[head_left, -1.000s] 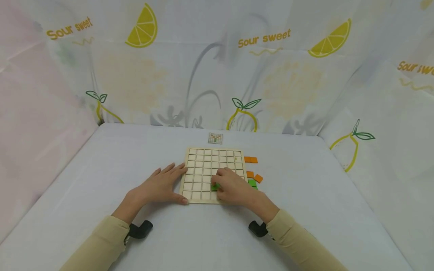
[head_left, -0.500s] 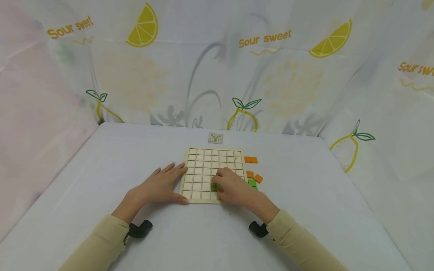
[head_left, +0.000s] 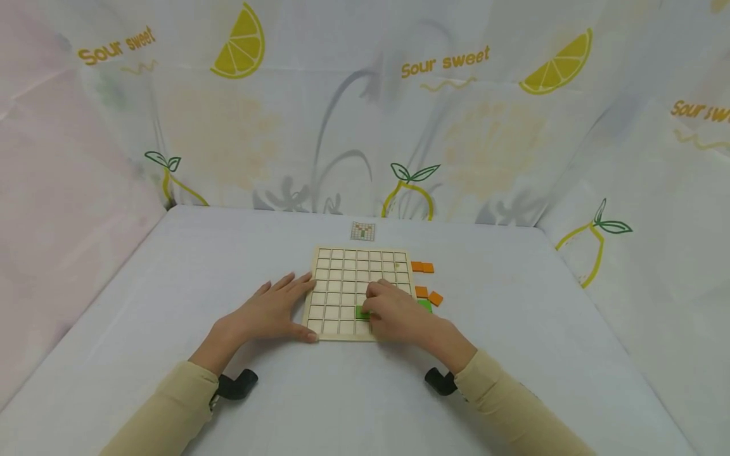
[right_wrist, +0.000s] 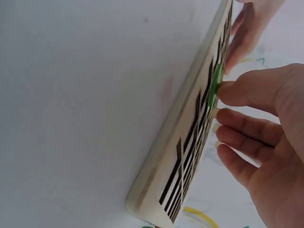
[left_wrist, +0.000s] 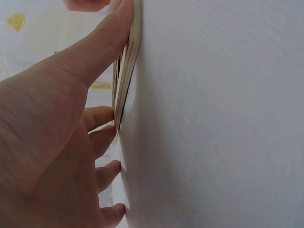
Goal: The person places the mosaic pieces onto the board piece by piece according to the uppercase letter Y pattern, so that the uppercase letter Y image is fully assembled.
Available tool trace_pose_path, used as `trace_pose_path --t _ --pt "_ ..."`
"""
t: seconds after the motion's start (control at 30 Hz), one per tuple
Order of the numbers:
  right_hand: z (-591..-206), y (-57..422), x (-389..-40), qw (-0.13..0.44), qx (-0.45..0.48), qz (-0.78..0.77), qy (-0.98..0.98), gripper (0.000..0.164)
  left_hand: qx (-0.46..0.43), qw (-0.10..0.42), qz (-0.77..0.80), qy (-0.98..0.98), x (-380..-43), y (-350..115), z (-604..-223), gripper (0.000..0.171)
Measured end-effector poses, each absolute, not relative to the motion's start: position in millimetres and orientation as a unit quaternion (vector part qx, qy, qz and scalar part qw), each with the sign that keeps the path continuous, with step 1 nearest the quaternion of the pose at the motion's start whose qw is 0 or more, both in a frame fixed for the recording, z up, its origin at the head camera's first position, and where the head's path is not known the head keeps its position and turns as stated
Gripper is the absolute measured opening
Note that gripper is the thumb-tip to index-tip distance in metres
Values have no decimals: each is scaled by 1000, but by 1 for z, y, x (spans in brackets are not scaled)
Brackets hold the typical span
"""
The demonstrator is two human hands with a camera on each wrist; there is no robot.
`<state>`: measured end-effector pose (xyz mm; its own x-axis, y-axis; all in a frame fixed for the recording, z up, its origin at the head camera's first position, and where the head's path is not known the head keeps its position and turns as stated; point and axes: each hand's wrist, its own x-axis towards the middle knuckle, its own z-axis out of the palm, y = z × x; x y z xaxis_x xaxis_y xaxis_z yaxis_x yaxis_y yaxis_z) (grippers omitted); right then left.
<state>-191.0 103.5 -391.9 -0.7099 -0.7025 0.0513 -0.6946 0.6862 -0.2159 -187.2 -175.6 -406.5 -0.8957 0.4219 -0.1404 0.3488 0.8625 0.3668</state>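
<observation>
A wooden grid board (head_left: 333, 306) lies on the table, with a green square tile (head_left: 362, 312) flat in one of its near cells. My right hand (head_left: 400, 315) is over the board's near right part; in the right wrist view its thumb (right_wrist: 226, 91) touches the green tile (right_wrist: 214, 88), while the other fingertips sit apart from the thumb at the grid surface. My left hand (head_left: 270, 311) lies spread along the board's left edge, thumb at the near corner and fingers on the side. In the left wrist view those fingers (left_wrist: 102, 137) look loosely extended.
Several orange tiles (head_left: 422, 267) lie right of the board, with a green tile (head_left: 424, 306) partly behind my right hand. Beyond the board's far edge rests a small pattern card (head_left: 362, 231). Printed cloth walls (head_left: 319, 114) stand around the white table (head_left: 502, 304).
My right hand has shifted slightly right, uncovering more of the green tile, which stays in its cell. My left hand holds its place at the board's edge.
</observation>
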Motion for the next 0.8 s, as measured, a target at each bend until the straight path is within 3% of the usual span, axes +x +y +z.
trace_pose_path --t 0.8 --pt "-393 120 -195 24 -395 -112 912 36 197 114 169 959 -188 -176 -407 114"
